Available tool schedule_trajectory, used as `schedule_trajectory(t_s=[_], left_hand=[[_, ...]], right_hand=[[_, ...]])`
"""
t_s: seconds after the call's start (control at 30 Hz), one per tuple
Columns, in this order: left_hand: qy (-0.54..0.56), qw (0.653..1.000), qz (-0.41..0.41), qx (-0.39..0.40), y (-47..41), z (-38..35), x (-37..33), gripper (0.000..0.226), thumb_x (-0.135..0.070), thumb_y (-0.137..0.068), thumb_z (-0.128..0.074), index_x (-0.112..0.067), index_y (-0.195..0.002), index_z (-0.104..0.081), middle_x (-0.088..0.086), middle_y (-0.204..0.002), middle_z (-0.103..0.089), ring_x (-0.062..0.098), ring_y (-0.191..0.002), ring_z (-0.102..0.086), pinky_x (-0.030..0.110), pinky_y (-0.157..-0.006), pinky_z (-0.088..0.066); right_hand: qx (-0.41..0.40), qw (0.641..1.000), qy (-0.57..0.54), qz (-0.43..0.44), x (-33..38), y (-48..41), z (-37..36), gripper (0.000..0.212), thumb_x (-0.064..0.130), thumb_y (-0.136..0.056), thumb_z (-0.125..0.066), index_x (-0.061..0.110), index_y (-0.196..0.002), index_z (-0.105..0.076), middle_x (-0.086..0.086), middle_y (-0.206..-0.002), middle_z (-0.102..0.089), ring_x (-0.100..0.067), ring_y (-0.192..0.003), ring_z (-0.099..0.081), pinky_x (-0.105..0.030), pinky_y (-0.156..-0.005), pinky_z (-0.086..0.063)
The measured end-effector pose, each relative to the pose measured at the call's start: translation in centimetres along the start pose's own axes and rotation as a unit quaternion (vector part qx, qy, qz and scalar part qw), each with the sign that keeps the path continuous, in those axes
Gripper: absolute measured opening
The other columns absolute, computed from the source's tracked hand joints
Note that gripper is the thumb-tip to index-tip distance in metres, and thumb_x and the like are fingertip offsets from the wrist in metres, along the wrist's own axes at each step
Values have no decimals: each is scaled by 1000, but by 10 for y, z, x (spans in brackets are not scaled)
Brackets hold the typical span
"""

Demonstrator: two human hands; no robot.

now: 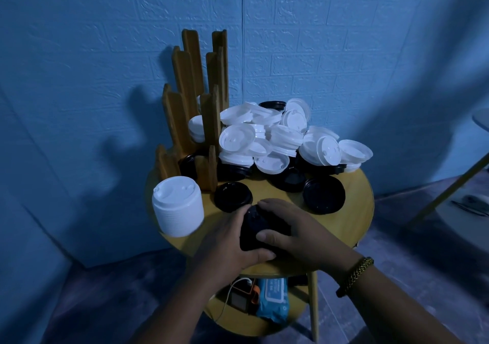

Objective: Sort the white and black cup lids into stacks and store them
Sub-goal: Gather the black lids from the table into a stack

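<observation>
From the head camera, a stepped wooden rack (pixel 195 111) stands at the far left of a round yellow table (pixel 354 211), and everything else is placed from it. Nearest the viewer, well in front of the rack and a little to its right, both hands close on a short stack of black lids (pixel 254 231) that sits on the table's front edge. The left hand (pixel 227 240) curls round the stack's left side with its thumb under the near rim. The right hand (pixel 299 235) cups the right side, with its fingers over the top and its thumb across the front. A braided bracelet (pixel 354 277) sits on the right wrist. Just in front of the rack's lowest step, on its left, a tall stack of white lids (pixel 177 206) stands upright at the table edge. A single black lid (pixel 232 197) lies flat just in front of the rack's right foot, and another black lid (pixel 324 194) lies further right. To the rack's right a loose heap of white lids (pixel 277 137) is piled over more black lids (pixel 288 179). Inside the rack, some white lids (pixel 196 129) fill a middle slot and some dark lids (pixel 188 166) a lower one. Below the rack's level, on the table's lower shelf, lie a blue wipes pack (pixel 272 298) and a small device with a cable (pixel 239 297).
</observation>
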State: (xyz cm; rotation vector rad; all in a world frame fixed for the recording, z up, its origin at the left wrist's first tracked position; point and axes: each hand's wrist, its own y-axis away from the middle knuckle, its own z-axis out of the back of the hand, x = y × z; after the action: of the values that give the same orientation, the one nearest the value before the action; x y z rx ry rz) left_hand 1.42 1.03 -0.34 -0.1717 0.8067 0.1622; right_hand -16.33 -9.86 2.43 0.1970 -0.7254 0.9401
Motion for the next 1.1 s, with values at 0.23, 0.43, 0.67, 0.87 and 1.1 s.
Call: schedule_trajectory(t_s=[0.23,0.43,0.67,0.87,1.1], left_hand=[[6,999,-5,37,1,2,2,98,-96,-70,-46,-59,-152,-7,-23,-157,-31,3,-138,-36,35,-107,-43],[14,999,19,30,-7,-1,4,92,-92,-68,-54,-58,-148,-21,-18,-149,-41,10,-134,-43,43,-107,-46],[9,1000,16,16,-10,-4,-2,101,-95,-66,-51,-50,-153,-25,-19,-148,-43,9,-134,-43,43,-108,-44],[11,1000,15,17,-6,-1,-4,105,-99,-63,-47,-51,-153,-23,-28,-139,-39,4,-133,-41,39,-109,-42],[-2,1000,15,11,-4,0,-8,95,-86,-72,-53,-51,-154,-20,-28,-137,-37,6,-135,-40,36,-108,-41]], right_hand=[[-17,996,81,24,-3,8,-5,84,84,-86,-17,36,-155,-28,17,-159,-26,-1,-144,-20,-34,-117,-25],[-201,964,160,-75,-29,16,12,60,64,-94,-27,31,-130,-62,8,-146,-45,-13,-138,-33,-44,-111,-34],[-90,940,297,-144,-39,18,20,39,47,-104,-33,36,-135,-55,17,-150,-41,-11,-141,-27,-36,-112,-19],[-274,958,68,-52,-35,18,27,21,13,-90,-69,28,-104,-68,15,-109,-65,-9,-103,-58,-28,-86,-48],[-337,840,-420,-71,-14,5,32,24,4,-97,-59,19,-116,-60,-5,-98,-64,-19,-92,-63,-36,-76,-55]])
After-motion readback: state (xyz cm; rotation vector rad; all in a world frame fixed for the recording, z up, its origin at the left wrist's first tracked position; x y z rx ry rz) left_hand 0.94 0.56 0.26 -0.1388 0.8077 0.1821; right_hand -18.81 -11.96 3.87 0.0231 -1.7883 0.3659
